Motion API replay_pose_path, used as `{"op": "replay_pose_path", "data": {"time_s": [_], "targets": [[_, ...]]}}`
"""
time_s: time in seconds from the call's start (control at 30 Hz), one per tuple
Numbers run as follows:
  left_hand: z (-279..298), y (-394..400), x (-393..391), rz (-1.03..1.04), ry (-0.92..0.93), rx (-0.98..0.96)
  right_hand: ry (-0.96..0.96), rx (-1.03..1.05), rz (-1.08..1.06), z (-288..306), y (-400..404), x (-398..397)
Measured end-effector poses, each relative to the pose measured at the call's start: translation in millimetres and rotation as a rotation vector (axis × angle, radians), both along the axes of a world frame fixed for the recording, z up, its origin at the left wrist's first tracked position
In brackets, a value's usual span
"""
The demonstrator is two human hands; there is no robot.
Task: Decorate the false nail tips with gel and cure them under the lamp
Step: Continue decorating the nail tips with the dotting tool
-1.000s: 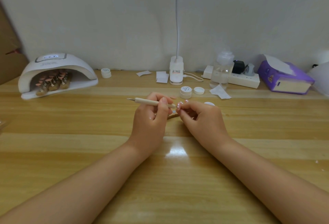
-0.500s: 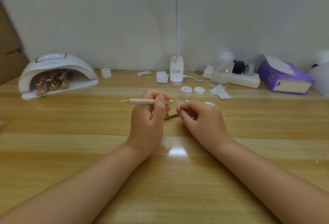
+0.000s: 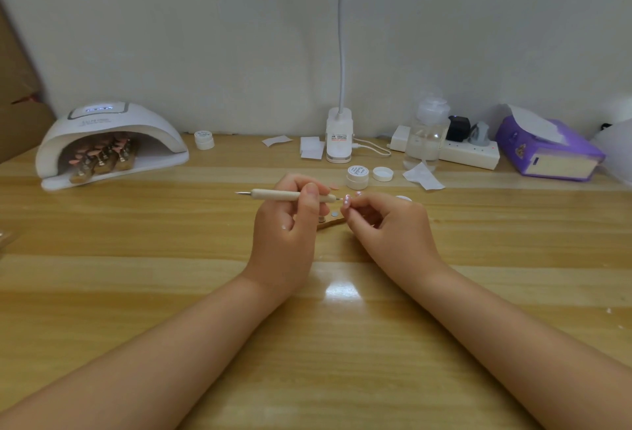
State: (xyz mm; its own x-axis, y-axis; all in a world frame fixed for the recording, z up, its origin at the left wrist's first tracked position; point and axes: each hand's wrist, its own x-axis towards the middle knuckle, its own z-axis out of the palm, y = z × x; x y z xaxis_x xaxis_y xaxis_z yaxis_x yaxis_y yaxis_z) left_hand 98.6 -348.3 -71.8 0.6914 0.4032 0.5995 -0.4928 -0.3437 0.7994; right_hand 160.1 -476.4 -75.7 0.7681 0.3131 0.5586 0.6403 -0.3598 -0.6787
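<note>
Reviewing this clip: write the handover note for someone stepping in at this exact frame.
Left hand grips the dotting tool, tip aimed at the nail tip pinched by the right hand.
White dots already show on that tip.
Gel pot stands behind the hands, a loose cap beside it.
Curing lamp at far left is lit, holding racks of pink tips.
Left: finish this tip, then cure it.

Behind the left hand (image 3: 285,224), the wooden strip (image 3: 331,223) is mostly hidden. The nail tip (image 3: 346,202) pinched by the right hand (image 3: 386,224) is too small to read its pattern.
</note>
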Motion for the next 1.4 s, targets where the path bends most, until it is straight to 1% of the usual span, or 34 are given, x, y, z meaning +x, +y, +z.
{"op": "replay_pose_path", "data": {"time_s": [0.13,0.8,1.4], "targets": [[-3.0,-0.8,0.7,-0.009,0.036,0.036,0.007,-0.003,0.002,0.3,0.7,0.5],[0.2,-1.3,-0.9,0.034,0.099,0.093,-0.018,-0.003,0.003,-0.9,1.3,1.3],[-0.9,-0.9,0.0,0.044,0.106,0.088,-0.022,-0.006,0.008,-0.7,1.4,1.0]]}}
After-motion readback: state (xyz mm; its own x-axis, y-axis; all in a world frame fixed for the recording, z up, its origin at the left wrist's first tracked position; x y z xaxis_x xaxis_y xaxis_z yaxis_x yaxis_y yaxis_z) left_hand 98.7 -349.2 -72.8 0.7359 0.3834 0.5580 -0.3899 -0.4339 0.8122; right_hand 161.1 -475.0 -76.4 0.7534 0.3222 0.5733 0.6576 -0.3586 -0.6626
